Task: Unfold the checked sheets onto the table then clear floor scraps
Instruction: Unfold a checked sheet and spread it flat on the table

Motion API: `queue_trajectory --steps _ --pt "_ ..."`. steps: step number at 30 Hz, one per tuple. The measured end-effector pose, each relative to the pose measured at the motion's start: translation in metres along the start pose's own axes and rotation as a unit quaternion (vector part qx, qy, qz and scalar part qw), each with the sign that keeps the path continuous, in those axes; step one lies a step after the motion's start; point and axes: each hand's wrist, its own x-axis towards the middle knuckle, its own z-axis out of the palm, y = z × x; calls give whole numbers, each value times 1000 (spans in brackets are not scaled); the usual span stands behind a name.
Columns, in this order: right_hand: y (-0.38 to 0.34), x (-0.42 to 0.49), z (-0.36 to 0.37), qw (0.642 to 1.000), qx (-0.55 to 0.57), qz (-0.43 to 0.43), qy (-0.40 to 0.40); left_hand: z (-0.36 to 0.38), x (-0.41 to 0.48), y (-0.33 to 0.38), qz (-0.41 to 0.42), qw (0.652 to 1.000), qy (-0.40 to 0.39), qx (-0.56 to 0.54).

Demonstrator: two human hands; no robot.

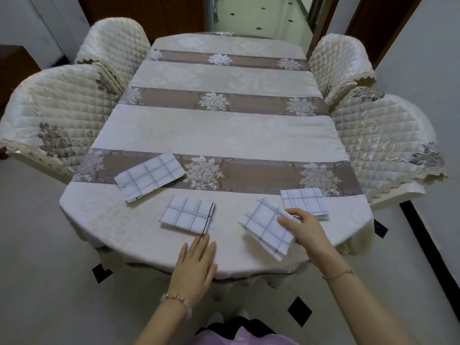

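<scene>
One long table [224, 130] under a striped, flowered cloth; quilted chairs [57, 113] stand along both sides. Four checked sheets, white with grey-blue grid lines, lie folded near the front edge. Largest sheet [150, 176]: far left, oblong, lying askew. Second sheet [188, 215]: flat, dark line along its right edge. Third sheet [267, 231]: turned at an angle, near corner raised off the cloth. Fourth sheet [303, 200]: far right, flat, just behind the third. Right hand [307, 230]: fingers curled over the third sheet's right edge, gripping it. Left hand [196, 263]: flat, fingers straight and together, tips just below the second sheet's near corner; contact unclear.
</scene>
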Motion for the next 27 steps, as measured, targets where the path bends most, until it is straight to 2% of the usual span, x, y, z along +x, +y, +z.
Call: queue_trajectory --steps 2,4,5,7,8,9,10,12,14,15,18,20,22,23,27 --pt "0 -10 -1 998 64 19 -3 -12 2 13 -9 995 39 -93" --pt "-1 -19 0 993 111 27 -13 -39 7 33 -88 952 76 -282" --pt "-1 -22 1 992 122 27 -20 -52 11 42 -143 906 65 -394" --pt "-1 -28 6 990 134 25 -37 -74 26 58 -235 763 -8 -602" --pt "-1 -31 9 989 140 25 -45 -81 33 63 -268 688 -42 -673" --pt "-1 -33 11 988 143 24 -52 -86 40 66 -289 632 -71 -715" --pt "-1 -34 13 987 146 25 -56 -89 45 68 -297 604 -97 -733" --pt "0 -36 17 987 147 23 -61 -94 48 72 -295 576 -129 -752" --pt "2 -37 20 990 130 16 -54 -97 48 75 -287 566 -135 -761" --pt "4 -37 21 992 118 12 -49 -98 48 77 -278 581 -129 -754" --pt "3 -39 27 997 76 -9 -16 -96 47 80 -263 672 -77 -688" --pt "0 -42 33 997 2 -58 52 -95 47 81 -271 695 -28 -665" --pt "-5 -50 39 981 -83 -133 116 -95 46 82 -274 697 12 -662" --pt "-9 -54 44 977 -87 -155 115 -96 46 83 -269 693 23 -669" --pt "-23 -60 63 994 11 -108 8 -97 41 87 -244 657 13 -713"
